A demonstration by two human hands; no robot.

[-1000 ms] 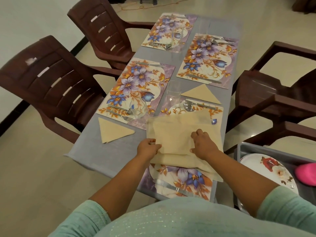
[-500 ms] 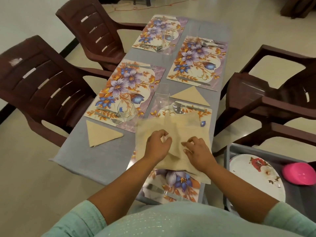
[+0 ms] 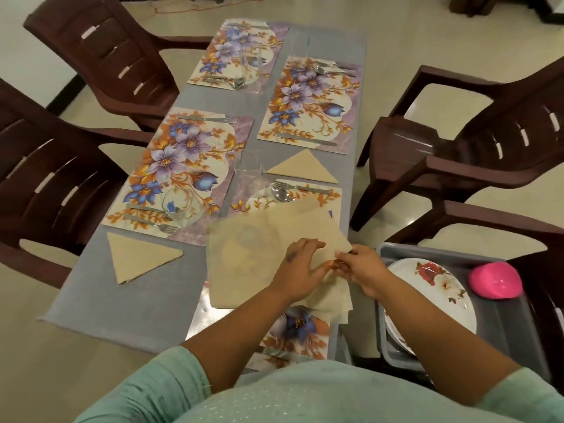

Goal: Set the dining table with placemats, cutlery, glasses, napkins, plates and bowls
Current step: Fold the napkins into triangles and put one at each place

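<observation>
**Clerk:** Item: beige cloth napkin [image 3: 259,257], part-unfolded, over the near floral placemat [image 3: 297,331] on the grey-clothed table [image 3: 122,306]. Status?

**Checker:** In hand. The left hand [image 3: 300,270] lay on the cloth with its fingers reaching to the right-hand corner; the right hand [image 3: 360,271] pinched that same corner. Both were gripping the napkin.

**Clerk:** Reference pieces?

**Checker:** Two beige napkins already folded to triangles: one [image 3: 139,257] below the near left placemat [image 3: 183,175], one [image 3: 303,167] between the two right-side mats. Steel cutlery and clear glasses sat on the mats.

**Clerk:** Outstanding stock?

**Checker:** White flower-printed plates [image 3: 433,297] and a pink plastic bowl [image 3: 494,283] waited in the grey tub [image 3: 503,337] at the right.

**Clerk:** Handling note?

**Checker:** My judgement: carry the pinched corner squarely to its opposite, align the edges, press the crease flat, and keep clear of the spoon [image 3: 282,195] and glass [image 3: 251,169] just beyond.
</observation>
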